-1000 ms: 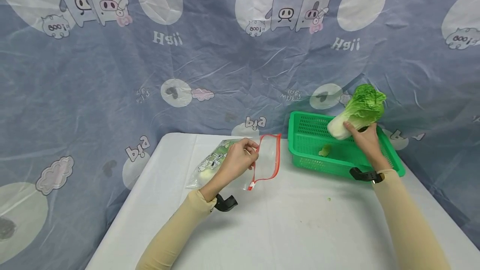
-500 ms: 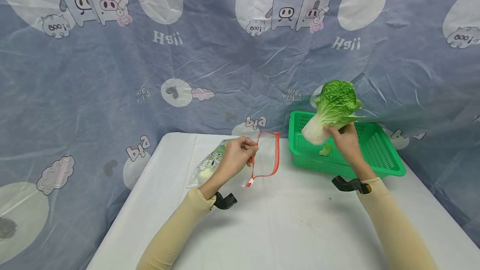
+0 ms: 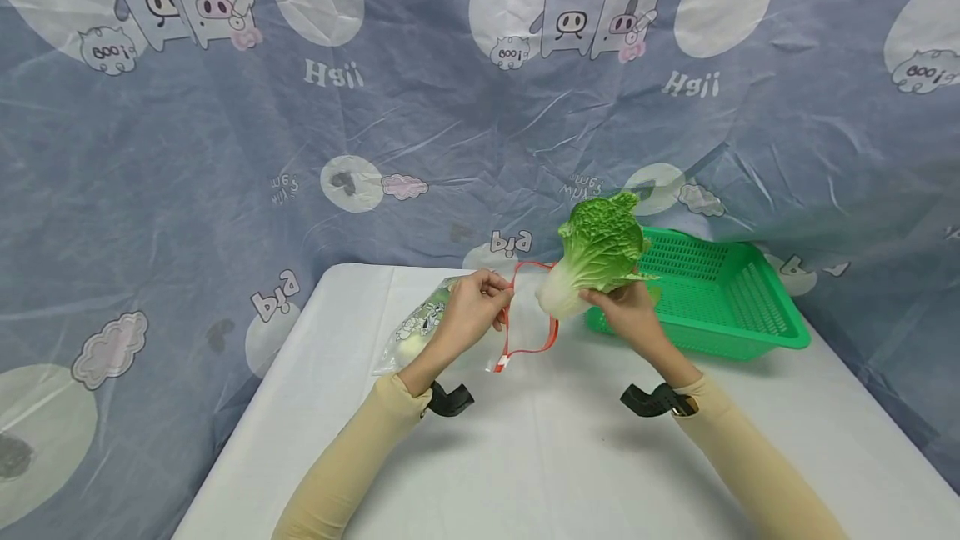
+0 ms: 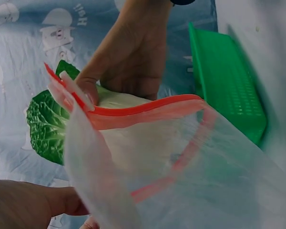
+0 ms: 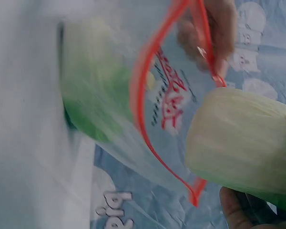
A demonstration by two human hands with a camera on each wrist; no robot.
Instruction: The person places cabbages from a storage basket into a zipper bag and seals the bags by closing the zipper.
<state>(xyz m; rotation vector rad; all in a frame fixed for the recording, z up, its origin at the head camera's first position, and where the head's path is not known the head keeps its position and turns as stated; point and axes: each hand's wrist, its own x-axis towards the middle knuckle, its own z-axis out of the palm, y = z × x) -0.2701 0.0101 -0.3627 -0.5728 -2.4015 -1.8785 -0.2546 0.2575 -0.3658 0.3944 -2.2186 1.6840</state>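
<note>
My left hand [image 3: 474,307] pinches the red-edged rim of a clear zip bag [image 3: 429,325], whose mouth gapes toward the right. Inside the bag lies a pale green and white vegetable [image 5: 93,95], blurred by the plastic. My right hand [image 3: 630,315] grips a napa cabbage [image 3: 600,250] by its lower side, leafy top up and white base pointing left. That base is right at the bag's red rim [image 5: 142,105] in the right wrist view. In the left wrist view, the cabbage [image 4: 45,126] shows partly behind the clear plastic.
A green slotted basket [image 3: 750,340] stands at the right of the white table [image 3: 540,457], with a small leaf piece [image 3: 655,294] showing at its left end. A patterned blue-grey curtain [image 3: 420,107] hangs close behind the table.
The right hand has carried the cabbage left and somewhat down, from above the basket to the bag's mouth. The left hand has stayed nearly still on the rim.
</note>
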